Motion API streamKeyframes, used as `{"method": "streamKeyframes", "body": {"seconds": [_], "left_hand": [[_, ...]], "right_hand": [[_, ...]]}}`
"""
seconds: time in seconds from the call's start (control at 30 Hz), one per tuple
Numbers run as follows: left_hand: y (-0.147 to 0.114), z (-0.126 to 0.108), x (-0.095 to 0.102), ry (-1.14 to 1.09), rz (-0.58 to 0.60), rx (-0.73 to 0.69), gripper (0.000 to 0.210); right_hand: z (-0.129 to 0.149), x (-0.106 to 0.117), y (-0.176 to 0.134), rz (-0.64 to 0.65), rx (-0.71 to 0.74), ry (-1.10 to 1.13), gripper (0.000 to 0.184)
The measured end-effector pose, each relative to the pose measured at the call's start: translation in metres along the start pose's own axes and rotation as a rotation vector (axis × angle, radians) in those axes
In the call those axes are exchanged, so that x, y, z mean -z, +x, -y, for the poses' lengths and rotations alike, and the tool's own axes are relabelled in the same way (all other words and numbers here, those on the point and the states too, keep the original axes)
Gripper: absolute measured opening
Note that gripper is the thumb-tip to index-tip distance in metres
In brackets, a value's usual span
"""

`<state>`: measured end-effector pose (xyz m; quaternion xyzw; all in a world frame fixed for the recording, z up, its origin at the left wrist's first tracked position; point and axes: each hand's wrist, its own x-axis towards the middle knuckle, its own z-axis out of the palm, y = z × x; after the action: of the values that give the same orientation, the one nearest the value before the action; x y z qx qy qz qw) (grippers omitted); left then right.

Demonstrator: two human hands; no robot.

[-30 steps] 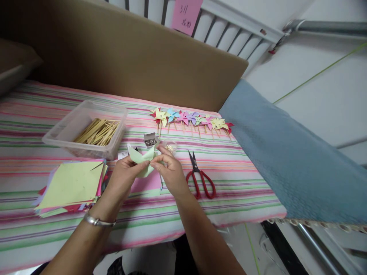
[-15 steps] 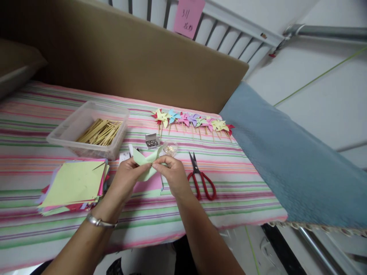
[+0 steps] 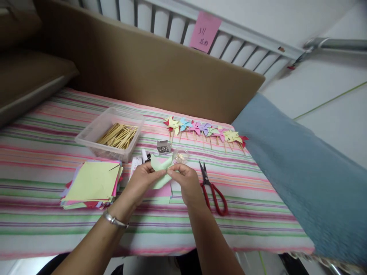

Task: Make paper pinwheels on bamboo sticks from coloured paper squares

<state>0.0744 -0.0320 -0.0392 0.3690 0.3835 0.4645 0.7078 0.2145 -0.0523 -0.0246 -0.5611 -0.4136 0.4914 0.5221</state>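
Observation:
A light green sheet of paper [image 3: 163, 165], with its corners bent up toward the middle, is pinched between my two hands. My left hand [image 3: 145, 178] grips it from the left, and the fingertips of my right hand [image 3: 185, 178] press at its centre; both thumbs nearly meet there. Under the paper lies a pink sheet [image 3: 160, 192]. Just beyond my hands stand a small open box of metal pins [image 3: 163, 148] and a round clear dish of tiny pale pieces [image 3: 181, 156]. Red-handled scissors [image 3: 212, 187] rest to the right of my right hand.
Left of my hands lies a stack of coloured paper squares [image 3: 91, 181]. Behind it sits a clear plastic tub [image 3: 91, 142] of wooden sticks [image 3: 119, 136]. Finished paper pinwheels [image 3: 205, 129] line the back of the striped cloth [image 3: 249, 229], before a tall brown board [image 3: 160, 72].
The whole scene has shifted right and slightly down as the view turned. Both hands still pinch the green paper, with its raised corners at a slightly different angle.

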Motion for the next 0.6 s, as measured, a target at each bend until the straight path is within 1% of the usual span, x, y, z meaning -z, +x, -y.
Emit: {"method": "streamKeyframes", "body": {"seconds": [0.27,0.43,0.6], "left_hand": [[-0.0011,-0.0003,-0.0002,-0.014,0.009,-0.009,0.029],[0.0,0.0012,0.0013,0.009,0.004,-0.031,0.027],[0.0011,0.002,0.0017,-0.001,0.01,-0.033,0.028]], "right_hand": [[-0.0038,-0.0001,0.0007,0.011,0.01,0.057,0.008],[-0.0015,-0.0013,-0.0001,0.014,0.017,0.073,0.007],[0.0016,-0.0022,-0.0015,0.008,0.034,0.072,0.006]]}}
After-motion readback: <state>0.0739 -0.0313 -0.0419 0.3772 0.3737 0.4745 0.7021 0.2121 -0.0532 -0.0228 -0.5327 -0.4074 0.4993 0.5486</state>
